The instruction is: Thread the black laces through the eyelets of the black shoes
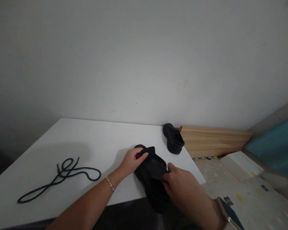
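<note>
A black shoe [151, 179] lies at the near edge of the white table [86, 140], its heel end hanging past the edge. My left hand [131, 161] is closed, pinching the shoe's tongue at the top. My right hand [182, 188] grips the shoe's inner flap or insole lower down. The shoe has no lace in it. A loose black shoelace [62, 175] lies in loops on the table to the left. A second black shoe [173, 138], laced, stands at the table's far right corner.
A pale wall rises behind the table. A wooden board [213, 140] leans beyond the table's right edge. Patterned bedding or matting [242, 188] and a teal surface [276, 143] lie to the right.
</note>
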`<act>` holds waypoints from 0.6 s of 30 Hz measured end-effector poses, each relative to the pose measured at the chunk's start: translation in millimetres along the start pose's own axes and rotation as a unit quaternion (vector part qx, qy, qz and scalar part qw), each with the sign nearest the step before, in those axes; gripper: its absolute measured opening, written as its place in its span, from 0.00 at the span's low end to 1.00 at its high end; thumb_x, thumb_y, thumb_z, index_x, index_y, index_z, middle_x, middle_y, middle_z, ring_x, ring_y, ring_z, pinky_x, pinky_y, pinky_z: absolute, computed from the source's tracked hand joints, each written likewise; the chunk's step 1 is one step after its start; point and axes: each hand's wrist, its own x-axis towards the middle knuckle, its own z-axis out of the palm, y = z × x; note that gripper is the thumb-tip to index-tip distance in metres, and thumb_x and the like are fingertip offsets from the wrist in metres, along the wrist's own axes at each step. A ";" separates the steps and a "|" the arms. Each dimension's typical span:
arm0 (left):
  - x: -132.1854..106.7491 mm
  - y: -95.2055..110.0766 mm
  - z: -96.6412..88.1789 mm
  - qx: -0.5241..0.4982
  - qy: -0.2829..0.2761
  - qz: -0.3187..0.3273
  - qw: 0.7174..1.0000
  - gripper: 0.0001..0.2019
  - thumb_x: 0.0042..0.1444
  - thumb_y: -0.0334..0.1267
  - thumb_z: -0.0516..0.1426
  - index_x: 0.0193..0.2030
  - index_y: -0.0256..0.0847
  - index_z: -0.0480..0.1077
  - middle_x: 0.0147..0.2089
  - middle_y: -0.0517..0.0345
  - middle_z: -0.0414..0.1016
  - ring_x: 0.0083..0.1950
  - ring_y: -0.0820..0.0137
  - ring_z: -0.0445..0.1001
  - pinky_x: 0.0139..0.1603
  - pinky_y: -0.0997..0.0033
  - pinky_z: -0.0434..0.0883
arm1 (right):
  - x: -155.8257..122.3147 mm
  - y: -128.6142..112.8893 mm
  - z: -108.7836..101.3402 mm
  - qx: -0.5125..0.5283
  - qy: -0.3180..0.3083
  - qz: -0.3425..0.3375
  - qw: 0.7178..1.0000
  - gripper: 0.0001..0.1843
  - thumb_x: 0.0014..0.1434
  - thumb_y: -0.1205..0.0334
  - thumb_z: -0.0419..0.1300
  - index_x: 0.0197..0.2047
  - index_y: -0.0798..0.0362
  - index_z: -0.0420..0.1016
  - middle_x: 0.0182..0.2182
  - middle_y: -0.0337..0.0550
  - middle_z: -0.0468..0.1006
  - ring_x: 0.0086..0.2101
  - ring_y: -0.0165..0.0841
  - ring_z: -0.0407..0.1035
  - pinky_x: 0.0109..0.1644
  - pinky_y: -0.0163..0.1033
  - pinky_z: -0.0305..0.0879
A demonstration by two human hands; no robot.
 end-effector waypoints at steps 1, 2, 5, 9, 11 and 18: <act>0.1 -0.7 0.3 -0.003 -0.001 0.001 1.000 0.17 0.60 0.49 0.58 0.30 0.36 0.74 0.25 0.60 0.68 0.28 0.72 0.65 0.27 0.75 0.62 | 5.3 -2.2 4.5 0.017 0.007 0.002 1.000 0.14 0.64 0.70 0.55 0.40 0.52 0.83 0.41 0.50 0.80 0.37 0.41 0.78 0.37 0.39 0.67; 0.2 -1.0 0.7 -0.004 -0.002 0.001 1.000 0.17 0.60 0.48 0.58 0.30 0.35 0.74 0.25 0.60 0.67 0.28 0.72 0.65 0.27 0.75 0.62 | 10.3 -3.8 9.8 0.032 0.015 0.004 0.999 0.13 0.64 0.68 0.56 0.40 0.52 0.83 0.40 0.49 0.80 0.38 0.41 0.78 0.37 0.39 0.67; 0.5 -0.1 1.3 -0.005 -0.004 -0.001 1.000 0.17 0.59 0.48 0.58 0.29 0.35 0.74 0.25 0.60 0.67 0.27 0.72 0.64 0.27 0.74 0.61 | 24.5 -7.0 27.2 0.052 0.039 0.011 0.998 0.10 0.62 0.67 0.58 0.38 0.54 0.82 0.40 0.49 0.80 0.37 0.40 0.78 0.37 0.39 0.67; 0.4 1.4 1.5 -0.001 -0.001 -0.005 1.000 0.17 0.60 0.48 0.57 0.29 0.35 0.73 0.25 0.60 0.66 0.28 0.72 0.64 0.27 0.74 0.60 | 44.5 -11.7 41.2 0.065 0.058 0.009 0.996 0.14 0.62 0.72 0.54 0.38 0.55 0.81 0.40 0.49 0.80 0.37 0.38 0.78 0.37 0.38 0.67; 0.3 1.5 1.3 0.003 0.001 -0.006 1.000 0.17 0.60 0.48 0.57 0.29 0.36 0.73 0.25 0.61 0.65 0.28 0.72 0.63 0.27 0.74 0.60 | 54.1 -13.6 43.6 0.069 0.059 0.005 0.996 0.17 0.62 0.76 0.51 0.38 0.56 0.81 0.40 0.49 0.80 0.38 0.37 0.78 0.38 0.37 0.67; -0.2 2.6 0.3 0.006 -0.005 -0.011 1.000 0.16 0.60 0.47 0.57 0.28 0.36 0.71 0.25 0.62 0.63 0.28 0.73 0.61 0.27 0.74 0.59 | 55.4 -12.9 44.0 0.085 0.045 -0.018 0.995 0.19 0.59 0.79 0.49 0.40 0.56 0.80 0.43 0.50 0.80 0.40 0.38 0.77 0.40 0.37 0.68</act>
